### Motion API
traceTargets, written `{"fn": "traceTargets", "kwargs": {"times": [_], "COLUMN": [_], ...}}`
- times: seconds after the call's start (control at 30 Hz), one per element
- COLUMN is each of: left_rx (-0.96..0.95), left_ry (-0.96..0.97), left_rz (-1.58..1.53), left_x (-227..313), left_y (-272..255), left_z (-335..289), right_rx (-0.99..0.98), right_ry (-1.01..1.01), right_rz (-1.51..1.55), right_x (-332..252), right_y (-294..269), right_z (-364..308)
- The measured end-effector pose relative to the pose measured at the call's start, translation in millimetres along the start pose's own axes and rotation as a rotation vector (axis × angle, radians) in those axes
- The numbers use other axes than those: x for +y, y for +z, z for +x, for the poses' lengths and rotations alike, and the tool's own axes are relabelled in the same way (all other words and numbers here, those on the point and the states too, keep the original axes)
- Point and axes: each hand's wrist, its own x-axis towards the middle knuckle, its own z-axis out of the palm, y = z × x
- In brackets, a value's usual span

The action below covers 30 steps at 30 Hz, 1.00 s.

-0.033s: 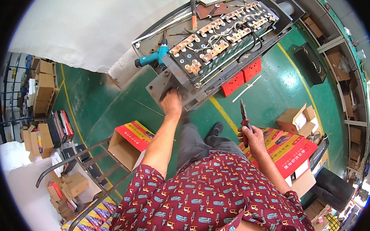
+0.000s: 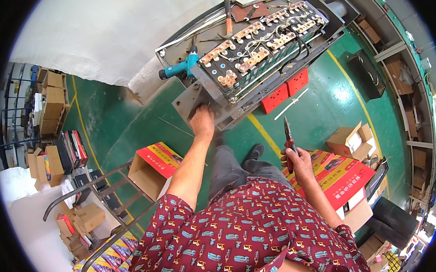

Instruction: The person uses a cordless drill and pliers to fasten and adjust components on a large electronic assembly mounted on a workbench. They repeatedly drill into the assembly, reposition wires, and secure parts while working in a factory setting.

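Note:
My left hand (image 2: 202, 119) is at the grey metal end plate (image 2: 185, 99) of a battery pack. Its fingers are curled closed against the plate, and whatever they grip is hidden. In my right hand (image 2: 299, 163) is a pair of pliers (image 2: 288, 132) with dark jaws and red-and-black handles, jaws pointing away from me. The battery pack (image 2: 246, 70) carries rows of copper bars bolted to terminals, with thin white wires looped between them. A teal cordless drill (image 2: 179, 68) lies at its left end. Beyond it rests a claw hammer (image 2: 228, 18) with an orange-and-black handle.
An open red-and-yellow carton (image 2: 153, 171) sits by a metal trolley frame (image 2: 117, 190) on my left. More red-and-yellow cartons (image 2: 341, 176) stand at my right. Red blocks (image 2: 275, 99) and a white strip (image 2: 291, 104) lie below the bench's near edge. Shelving (image 2: 399, 72) lines the right.

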Motion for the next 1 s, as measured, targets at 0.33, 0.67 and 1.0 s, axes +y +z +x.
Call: {"fn": "traceTargets", "kwargs": {"times": [0.33,0.67,1.0], "left_rx": [-0.073,0.019,-0.117], "left_ry": [0.048,0.072,0.044], "left_rz": [-0.158,-0.218,-0.101], "left_x": [-8.6,-11.9,-2.3], "left_y": [-10.3,-10.1,-17.2], "left_z": [-15.4,-15.5,-13.1], "right_rx": [0.017,0.031,0.128], "right_ry": [0.032,-0.107,-0.215], "right_rz": [0.021,-0.044,0.050], "right_x": [5.9,-2.8,-13.3], "right_y": [-5.1,-3.0,1.2], "right_z": [2.8,-1.3,-2.7]}}
